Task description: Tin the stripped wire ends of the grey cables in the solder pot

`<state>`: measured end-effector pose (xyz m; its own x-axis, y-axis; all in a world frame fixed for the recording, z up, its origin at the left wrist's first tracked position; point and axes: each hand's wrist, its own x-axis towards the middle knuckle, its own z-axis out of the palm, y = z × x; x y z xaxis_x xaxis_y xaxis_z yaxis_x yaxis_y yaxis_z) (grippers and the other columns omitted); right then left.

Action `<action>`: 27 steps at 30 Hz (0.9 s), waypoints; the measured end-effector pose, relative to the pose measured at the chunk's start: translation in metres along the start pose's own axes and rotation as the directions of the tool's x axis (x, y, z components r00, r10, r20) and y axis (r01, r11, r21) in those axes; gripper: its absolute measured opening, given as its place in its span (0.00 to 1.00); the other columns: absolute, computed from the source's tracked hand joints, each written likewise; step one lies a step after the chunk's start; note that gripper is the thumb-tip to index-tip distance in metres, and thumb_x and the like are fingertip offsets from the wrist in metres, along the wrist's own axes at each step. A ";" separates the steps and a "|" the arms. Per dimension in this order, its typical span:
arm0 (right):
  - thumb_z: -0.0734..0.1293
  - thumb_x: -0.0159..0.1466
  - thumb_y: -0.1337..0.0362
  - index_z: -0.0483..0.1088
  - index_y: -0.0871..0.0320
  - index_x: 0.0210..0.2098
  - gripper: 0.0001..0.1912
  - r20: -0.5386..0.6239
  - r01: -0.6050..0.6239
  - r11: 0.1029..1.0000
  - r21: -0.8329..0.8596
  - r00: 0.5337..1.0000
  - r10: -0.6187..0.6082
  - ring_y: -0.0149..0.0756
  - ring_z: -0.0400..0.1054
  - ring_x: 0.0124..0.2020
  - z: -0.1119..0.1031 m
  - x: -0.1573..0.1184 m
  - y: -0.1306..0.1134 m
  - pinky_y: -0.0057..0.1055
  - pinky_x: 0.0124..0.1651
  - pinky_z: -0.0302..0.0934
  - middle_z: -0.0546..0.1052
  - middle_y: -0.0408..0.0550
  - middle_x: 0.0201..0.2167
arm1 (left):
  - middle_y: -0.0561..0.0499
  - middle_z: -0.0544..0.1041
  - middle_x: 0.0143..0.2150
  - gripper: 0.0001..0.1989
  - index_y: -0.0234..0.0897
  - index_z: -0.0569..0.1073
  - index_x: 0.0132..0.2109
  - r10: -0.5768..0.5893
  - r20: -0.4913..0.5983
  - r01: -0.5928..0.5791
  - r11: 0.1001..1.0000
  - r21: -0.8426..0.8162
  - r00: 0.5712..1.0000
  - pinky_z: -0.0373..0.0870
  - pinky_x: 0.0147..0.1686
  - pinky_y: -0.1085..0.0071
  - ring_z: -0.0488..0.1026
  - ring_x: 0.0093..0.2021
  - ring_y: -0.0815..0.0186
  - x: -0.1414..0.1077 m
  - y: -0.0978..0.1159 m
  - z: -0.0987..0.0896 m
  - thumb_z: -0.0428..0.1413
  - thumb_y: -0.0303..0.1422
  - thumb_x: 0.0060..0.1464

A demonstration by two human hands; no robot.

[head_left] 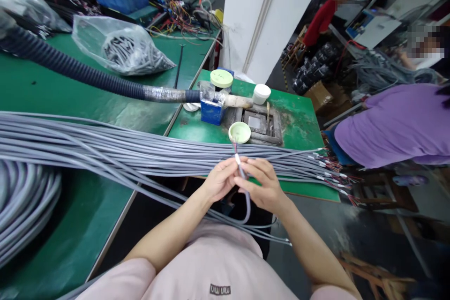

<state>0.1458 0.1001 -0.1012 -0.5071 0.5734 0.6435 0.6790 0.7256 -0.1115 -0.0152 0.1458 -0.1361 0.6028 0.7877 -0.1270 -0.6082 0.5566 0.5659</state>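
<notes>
Both my hands hold the end of one grey cable (247,204) in front of my chest. The fingers of my left hand (222,179) pinch it just below a white sleeve (237,159). Bent fingers of my right hand (264,184) grip the same end from the other side. Thin coloured wires (235,146) stick up from the sleeve, their tips at the near rim of a small pale green bowl (239,132). Whether the tips touch the bowl I cannot tell. Below my hands the cable curves down and away to the left.
A bundle of grey cables (140,150) lies across the green table (302,117), stripped ends at right. Beyond the bowl are a square solder pot (256,122), a white jar (261,93) and a black hose (105,82) on a blue box (211,112). A person in purple (393,126) sits right.
</notes>
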 end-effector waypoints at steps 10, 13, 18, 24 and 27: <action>0.60 0.67 0.60 0.73 0.56 0.43 0.12 -0.331 -0.492 0.848 0.198 0.781 0.530 0.39 0.75 0.42 -0.016 0.055 0.065 0.39 0.48 0.68 0.80 0.50 0.38 | 0.45 0.80 0.45 0.15 0.42 0.77 0.50 -0.335 0.714 -0.316 0.724 0.613 0.615 0.72 0.47 0.64 0.76 0.44 0.57 -0.051 0.060 0.039 0.56 0.33 0.55; 0.60 0.67 0.57 0.73 0.58 0.39 0.13 -0.392 -0.502 0.824 0.262 0.725 0.567 0.38 0.75 0.37 -0.020 0.074 0.086 0.37 0.44 0.69 0.79 0.48 0.33 | 0.49 0.78 0.49 0.18 0.44 0.75 0.53 -0.479 0.777 -0.346 0.706 0.618 0.409 0.71 0.49 0.67 0.75 0.48 0.58 -0.048 0.008 0.039 0.55 0.36 0.56; 0.64 0.65 0.57 0.73 0.59 0.35 0.12 -0.497 -0.432 0.810 0.397 0.640 0.585 0.37 0.75 0.32 -0.037 0.087 0.108 0.33 0.38 0.70 0.76 0.50 0.33 | 0.41 0.79 0.42 0.13 0.36 0.76 0.46 -0.136 0.683 -0.664 0.164 0.730 0.717 0.64 0.51 0.58 0.73 0.46 0.56 -0.022 -0.051 0.014 0.52 0.34 0.57; 0.62 0.66 0.57 0.73 0.59 0.36 0.13 -0.402 -0.520 0.812 0.265 0.706 0.583 0.38 0.75 0.35 -0.017 0.076 0.094 0.36 0.42 0.69 0.78 0.46 0.30 | 0.48 0.79 0.42 0.09 0.40 0.75 0.43 0.460 0.533 -0.490 -0.222 0.843 0.710 0.50 0.60 0.54 0.72 0.48 0.61 0.004 -0.004 -0.014 0.51 0.29 0.58; 0.61 0.67 0.58 0.73 0.58 0.37 0.13 -0.342 -0.525 0.826 0.204 0.752 0.563 0.36 0.75 0.36 -0.001 0.074 0.086 0.35 0.44 0.68 0.80 0.47 0.31 | 0.49 0.79 0.42 0.09 0.41 0.75 0.43 0.484 0.508 -0.411 -0.299 0.861 0.713 0.49 0.60 0.54 0.71 0.49 0.60 0.009 0.002 -0.023 0.51 0.29 0.58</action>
<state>0.1671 0.2048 -0.0624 0.1827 0.7097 0.6804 0.7188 0.3757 -0.5849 -0.0234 0.1604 -0.1550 0.3976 0.6969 0.5969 0.3791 -0.7171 0.5848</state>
